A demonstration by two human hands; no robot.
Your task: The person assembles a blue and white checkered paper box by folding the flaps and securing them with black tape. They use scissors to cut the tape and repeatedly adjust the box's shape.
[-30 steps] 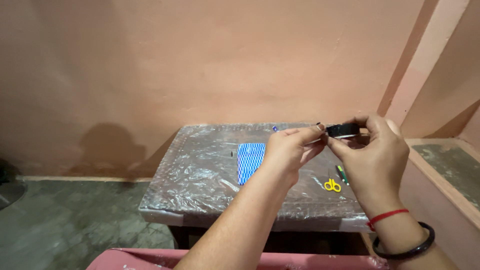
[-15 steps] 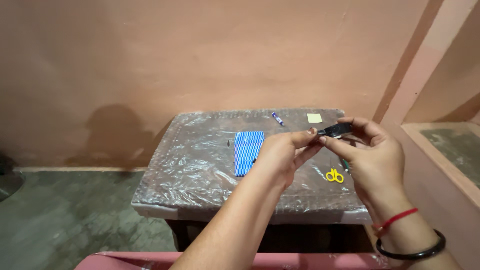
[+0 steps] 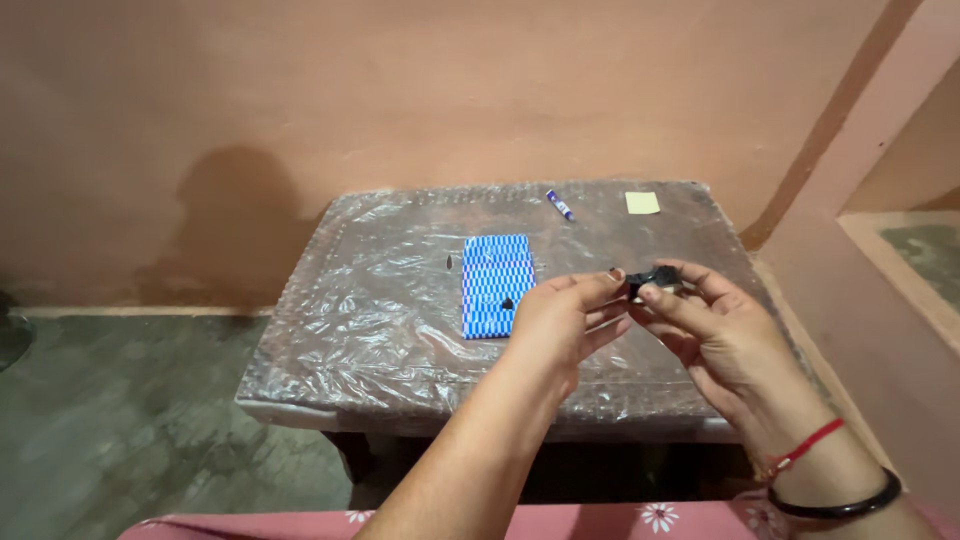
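Observation:
Both of my hands meet above the plastic-wrapped table (image 3: 400,330). My right hand (image 3: 715,335) grips a small black roll of tape (image 3: 655,277) between thumb and fingers. My left hand (image 3: 565,320) pinches at the left edge of that roll with thumb and forefinger. A blue-and-white patterned flat packet (image 3: 495,283) lies on the table just left of my left hand, with a small dark bit on its lower right part. My right wrist bears a red thread and a black bangle.
A blue-and-white pen-like stick (image 3: 559,204) and a yellow sticky note (image 3: 642,203) lie near the table's far edge. A small dark piece (image 3: 449,262) sits left of the packet. A peach wall stands behind, a ledge to the right, and a pink flowered cloth (image 3: 560,522) below.
Both hands with the tape roll have dropped lower toward the table, and the view has tilted down. The yellow scissors seen earlier are now hidden behind my hands.

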